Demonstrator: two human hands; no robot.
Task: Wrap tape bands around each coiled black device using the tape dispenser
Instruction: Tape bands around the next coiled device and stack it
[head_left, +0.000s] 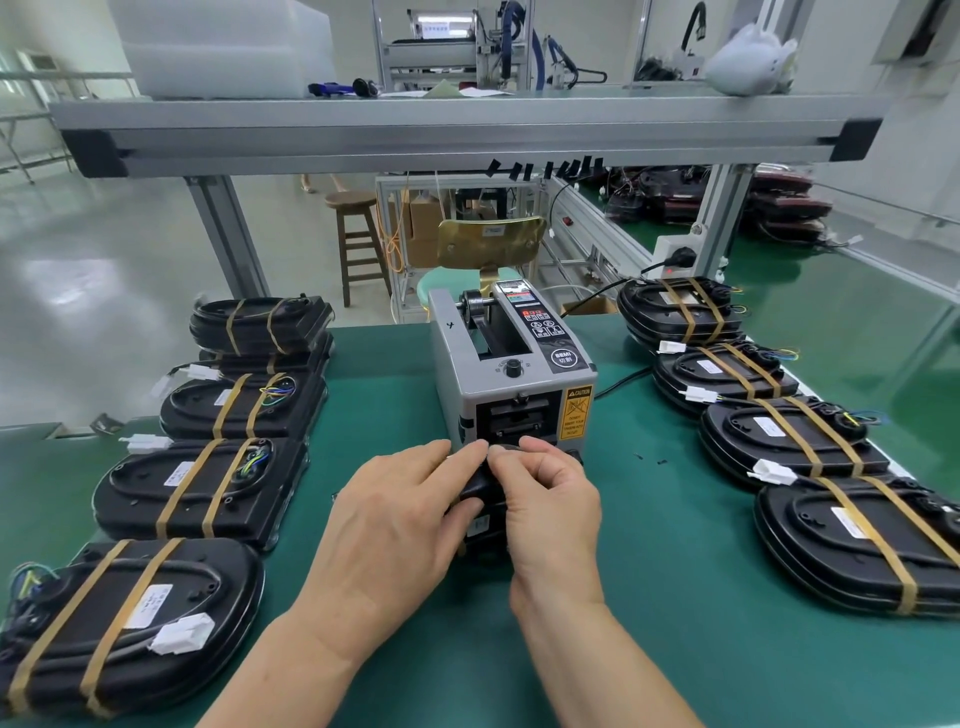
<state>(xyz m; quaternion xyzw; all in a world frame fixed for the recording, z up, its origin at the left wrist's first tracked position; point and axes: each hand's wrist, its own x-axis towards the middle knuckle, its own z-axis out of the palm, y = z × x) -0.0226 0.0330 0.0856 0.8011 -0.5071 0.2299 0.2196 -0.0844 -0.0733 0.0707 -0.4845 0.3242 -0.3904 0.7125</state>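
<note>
Green table (675, 597) under an aluminium shelf (467, 130).
Behind the table stand a wooden stool (358, 244) and, to its right, a chair (491, 241) with a gold-coloured back; a white socket (672, 254) sits by the right post (723, 218); the shelf carries translucent boxes (223, 47) and what may be a white bag (750, 60).

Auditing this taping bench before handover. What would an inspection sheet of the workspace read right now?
Surface: green bench mat.
Job's things: grey tape dispenser centred; tan-banded black coiled devices in rows left and right.
Clutter: two tiny black scraps right of the dispenser.
Hands: left hand and right hand both grip a black item at the dispenser's outlet.
Cables: black power cord leaves the dispenser rightwards.
Surroundings: aluminium shelf frame overhead; wooden stool beyond.
</note>
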